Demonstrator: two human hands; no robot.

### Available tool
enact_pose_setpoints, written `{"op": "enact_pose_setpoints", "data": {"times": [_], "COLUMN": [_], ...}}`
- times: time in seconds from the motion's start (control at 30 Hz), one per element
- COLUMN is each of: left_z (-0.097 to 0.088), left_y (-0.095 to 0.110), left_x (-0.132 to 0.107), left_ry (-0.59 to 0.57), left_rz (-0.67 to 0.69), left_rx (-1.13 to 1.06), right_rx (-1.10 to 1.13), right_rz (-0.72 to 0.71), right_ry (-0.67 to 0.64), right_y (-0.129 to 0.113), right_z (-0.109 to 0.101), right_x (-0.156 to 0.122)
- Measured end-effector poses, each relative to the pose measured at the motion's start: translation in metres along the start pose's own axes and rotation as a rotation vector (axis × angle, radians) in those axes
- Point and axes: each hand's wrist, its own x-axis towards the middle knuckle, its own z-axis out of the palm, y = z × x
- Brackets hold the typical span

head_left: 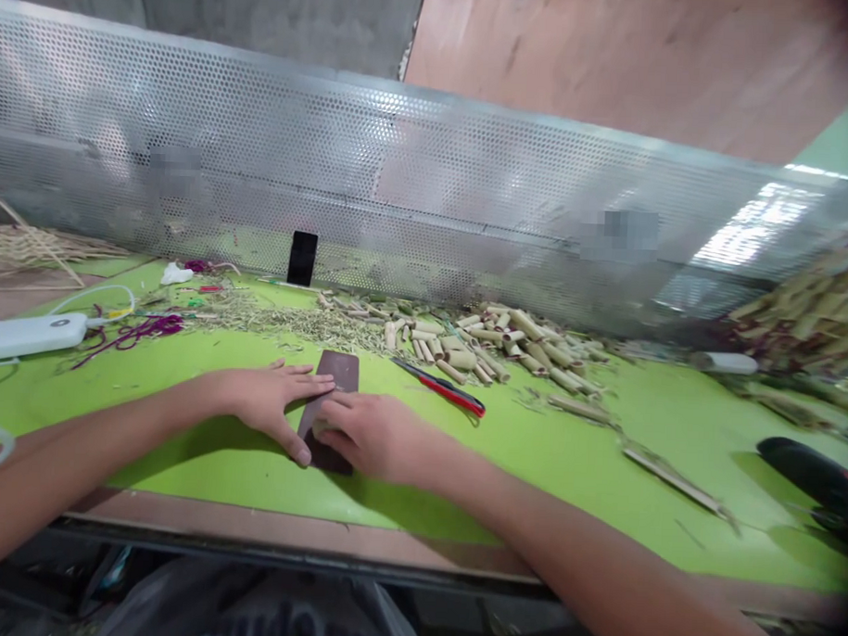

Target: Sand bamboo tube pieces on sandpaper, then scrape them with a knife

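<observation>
A dark brown flat block [339, 373] lies on the green table [572, 472] in front of me. My left hand [272, 404] rests flat beside it, fingers stretched out, with fingertips and thumb touching its left edge. My right hand [371, 435] lies on the near end of the block with fingers curled, pressing a small pale piece against it; what the piece is I cannot make out. A red-handled knife [441, 387] lies just right of the block.
A heap of short bamboo tubes [496, 344] and shavings lies behind. A perforated metal screen [414, 197] walls the back, a black phone [302, 257] leaning on it. White power bank [30, 334] at left, more bamboo pieces [806, 313] and a black tool [812, 475] at right.
</observation>
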Motion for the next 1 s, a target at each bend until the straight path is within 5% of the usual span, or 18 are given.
{"op": "enact_pose_setpoints", "data": {"times": [0.17, 0.33, 0.5, 0.7, 0.87, 1.0], "left_z": [0.001, 0.002, 0.0, 0.001, 0.001, 0.001], "left_y": [-0.001, -0.002, 0.0, 0.0, -0.001, 0.0], "left_x": [0.001, 0.001, 0.0, 0.001, 0.001, 0.001], "left_ry": [0.001, 0.014, -0.004, -0.002, -0.001, 0.001], "left_rz": [0.001, 0.019, -0.014, 0.005, -0.015, 0.001], "left_rx": [-0.01, 0.005, -0.012, -0.006, -0.005, 0.0], "right_rx": [-0.033, 0.019, -0.057, 0.103, 0.098, 0.11], "right_rz": [0.25, 0.04, 0.211, 0.031, 0.136, -0.023], "right_ry": [0.021, -0.05, -0.013, -0.02, -0.01, 0.031], "right_y": [0.005, -0.007, 0.0, -0.007, 0.002, 0.003], "right_z": [0.001, -0.004, -0.007, -0.003, 0.001, 0.007], "right_x": [0.002, -0.001, 0.004, -0.002, -0.004, -0.001]}}
